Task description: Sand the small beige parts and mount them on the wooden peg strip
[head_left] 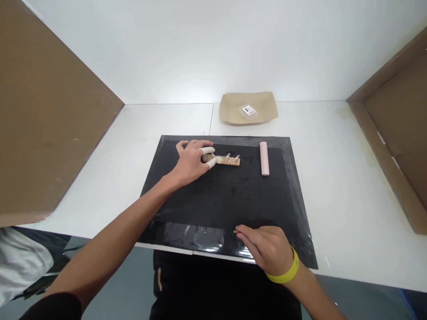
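Observation:
On a black mat (213, 191) lies a narrow wooden strip (230, 161) with several small shiny metal pieces standing up from it, perhaps hooks. My left hand (191, 162) grips its left end between thumb and forefinger, both covered by pale finger cots; the other fingers curl beyond it. Part of that end is hidden by the fingers. Near the mat's front edge, my right hand (267, 246) is closed in a pinch, wearing a yellow wristband (285, 272). A tiny shiny tip pokes out of the pinch, too small to name.
A pale pink ridged bar (264, 158) lies on the mat's right side. Behind the mat, a beige paper tray (230, 111) holds a small clear box with a label (248, 111). Brown boards (50, 111) flank the white table (333, 178), and a white wall stands behind.

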A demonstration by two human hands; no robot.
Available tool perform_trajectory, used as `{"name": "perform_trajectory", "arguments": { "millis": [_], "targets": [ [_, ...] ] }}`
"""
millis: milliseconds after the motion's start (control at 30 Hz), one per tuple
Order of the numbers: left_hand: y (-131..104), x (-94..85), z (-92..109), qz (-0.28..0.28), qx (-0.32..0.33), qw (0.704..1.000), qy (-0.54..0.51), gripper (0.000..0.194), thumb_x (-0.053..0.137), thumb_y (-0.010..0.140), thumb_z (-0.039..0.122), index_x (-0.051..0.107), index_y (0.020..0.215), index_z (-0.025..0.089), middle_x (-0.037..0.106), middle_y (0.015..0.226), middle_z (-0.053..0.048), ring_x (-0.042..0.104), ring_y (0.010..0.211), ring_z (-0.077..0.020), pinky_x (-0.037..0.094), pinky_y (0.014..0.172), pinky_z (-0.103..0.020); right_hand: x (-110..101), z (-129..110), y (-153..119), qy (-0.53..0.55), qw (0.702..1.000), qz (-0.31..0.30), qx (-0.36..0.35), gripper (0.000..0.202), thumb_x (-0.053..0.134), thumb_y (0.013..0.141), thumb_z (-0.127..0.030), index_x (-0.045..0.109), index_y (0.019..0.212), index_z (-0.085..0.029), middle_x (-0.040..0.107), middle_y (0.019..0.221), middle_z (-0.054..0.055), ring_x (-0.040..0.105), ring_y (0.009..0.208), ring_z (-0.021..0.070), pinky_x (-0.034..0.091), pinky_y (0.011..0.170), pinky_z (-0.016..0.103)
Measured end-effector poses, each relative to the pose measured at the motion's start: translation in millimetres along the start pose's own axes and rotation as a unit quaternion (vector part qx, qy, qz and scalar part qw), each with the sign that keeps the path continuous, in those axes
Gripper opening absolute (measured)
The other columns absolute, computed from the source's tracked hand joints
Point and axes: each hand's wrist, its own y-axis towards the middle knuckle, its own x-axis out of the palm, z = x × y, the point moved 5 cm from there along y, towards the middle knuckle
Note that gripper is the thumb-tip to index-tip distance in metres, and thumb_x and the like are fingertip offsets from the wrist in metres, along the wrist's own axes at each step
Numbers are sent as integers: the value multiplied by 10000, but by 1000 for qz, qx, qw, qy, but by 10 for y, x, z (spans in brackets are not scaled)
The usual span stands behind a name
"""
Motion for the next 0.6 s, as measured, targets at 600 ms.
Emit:
{"name": "perform_trajectory", "arguments": {
  "millis": [600],
  "targets": [
    [23, 11, 23, -46, -21, 998, -28, 259, 585, 911, 276, 734, 1122, 264, 709, 1377, -56, 534, 1333, -336, 221, 1106, -595, 8, 11, -17, -1, 1000, -7, -1, 150, 519, 1076, -178, 651, 1123, -124, 789, 819, 16, 675, 528, 108, 465, 531, 274]
  ]
}}
